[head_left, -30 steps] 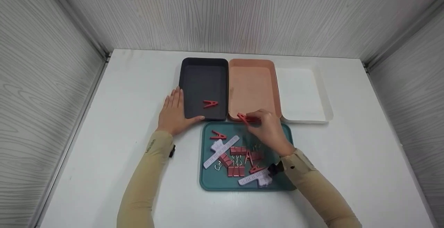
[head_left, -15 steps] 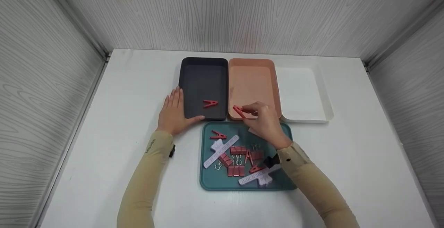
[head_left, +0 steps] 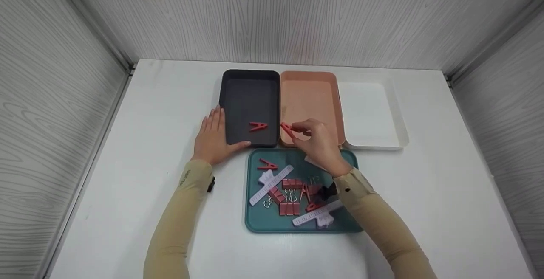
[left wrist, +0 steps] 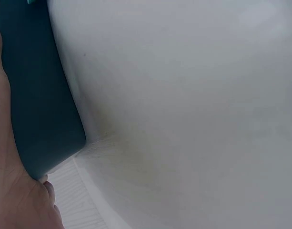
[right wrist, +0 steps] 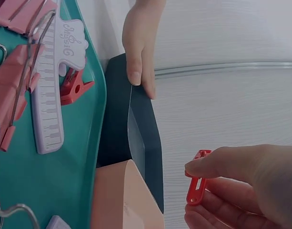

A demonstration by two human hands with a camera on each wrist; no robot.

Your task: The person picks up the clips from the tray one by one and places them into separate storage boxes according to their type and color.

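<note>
My right hand [head_left: 319, 145] pinches a small red plastic clip [head_left: 287, 130] between thumb and fingers, over the near end of the peach tray [head_left: 310, 90]. In the right wrist view the held clip [right wrist: 197, 187] points up and down, high above the tray rims. My left hand [head_left: 211, 141] rests on the left side of the dark tray [head_left: 250, 96], fingers straight and thumb along its near corner. Inside that tray lies another red clip [head_left: 258, 126]. The left wrist view shows part of the left hand [left wrist: 12, 191] against the dark tray's wall [left wrist: 45, 95].
A teal tray [head_left: 265, 224] in front holds several reddish binder clips [head_left: 289, 209], red clips [head_left: 267, 165] and lavender keyboard-patterned clips [head_left: 271, 185]. On the right stands a white tray [head_left: 369, 113], beside the peach one. Grey wood-grain panels [head_left: 289, 20] enclose the white table [head_left: 170, 88].
My right hand has moved up and left with the red clip, from the peach tray's near rim to over its left side. The left hand has stayed put.
</note>
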